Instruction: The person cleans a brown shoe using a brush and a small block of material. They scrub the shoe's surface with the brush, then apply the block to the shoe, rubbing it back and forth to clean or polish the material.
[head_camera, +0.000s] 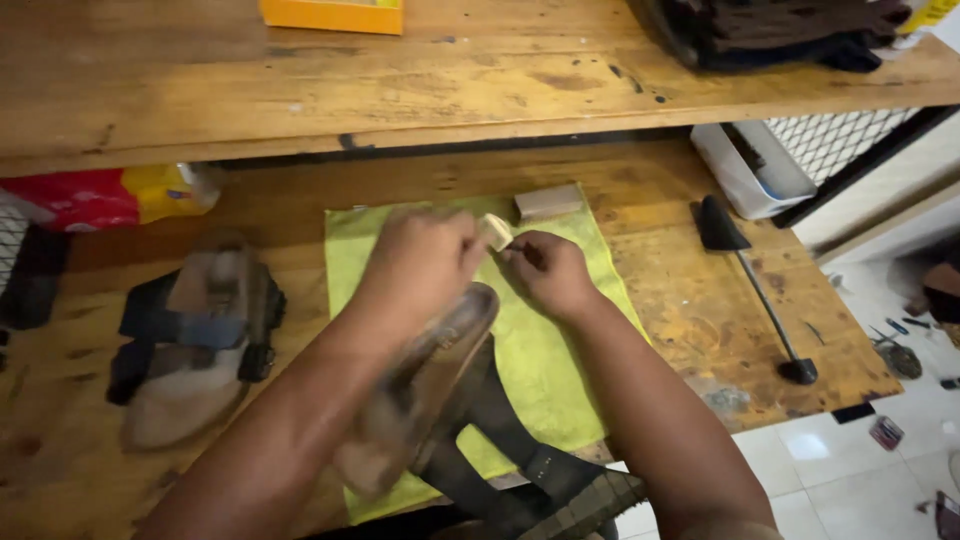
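My left hand (420, 265) grips the front end of a brown sandal (430, 390) that is tilted up over a yellow-green cloth (545, 370); its dark straps with a buckle hang down toward me. My right hand (548, 270) pinches a small pale block (495, 230) against the sandal's toe end. The two hands almost touch above the cloth. A second pale block (548, 201) lies on the cloth's far edge, just beyond my right hand.
The matching sandal (195, 335) lies on the wooden bench (690, 300) to the left. A black long-handled tool (750, 275) lies on the right. A wooden shelf (480, 80) overhangs the back, holding an orange box (335, 14) and dark folded material (790, 30). A white tray (750, 170) stands at the back right.
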